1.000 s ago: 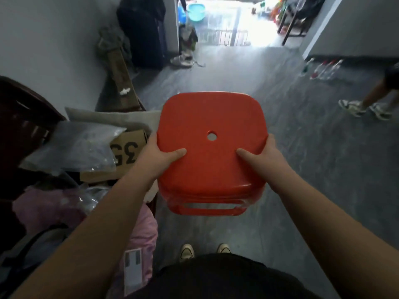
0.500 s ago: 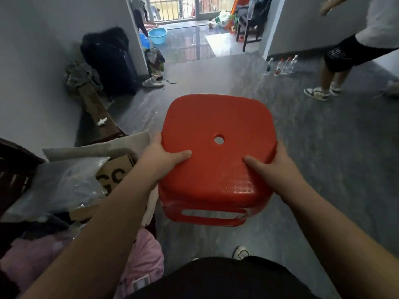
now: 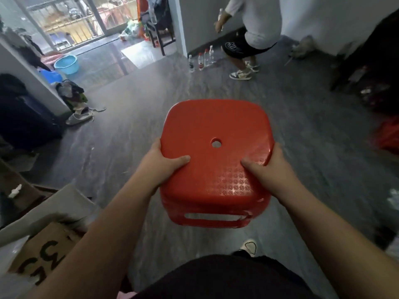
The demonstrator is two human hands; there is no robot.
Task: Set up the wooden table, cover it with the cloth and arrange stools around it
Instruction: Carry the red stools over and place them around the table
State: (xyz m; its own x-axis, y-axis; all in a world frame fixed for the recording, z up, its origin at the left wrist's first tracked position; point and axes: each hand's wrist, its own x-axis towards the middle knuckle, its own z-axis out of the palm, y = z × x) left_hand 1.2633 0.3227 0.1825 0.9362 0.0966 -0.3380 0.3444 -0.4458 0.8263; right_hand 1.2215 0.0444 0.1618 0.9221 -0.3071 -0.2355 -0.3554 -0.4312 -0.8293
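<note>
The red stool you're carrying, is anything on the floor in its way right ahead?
Nothing visible right ahead. Both hands, left hand and right hand, hold the red stool over bare grey floor. The water bottles and another person stand farther off by the wall, right of centre. No table shows in this view.

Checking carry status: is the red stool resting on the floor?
No, both the left hand and right hand hold the red stool up.

"35" on cardboard box [image 3: 41, 255]
</note>
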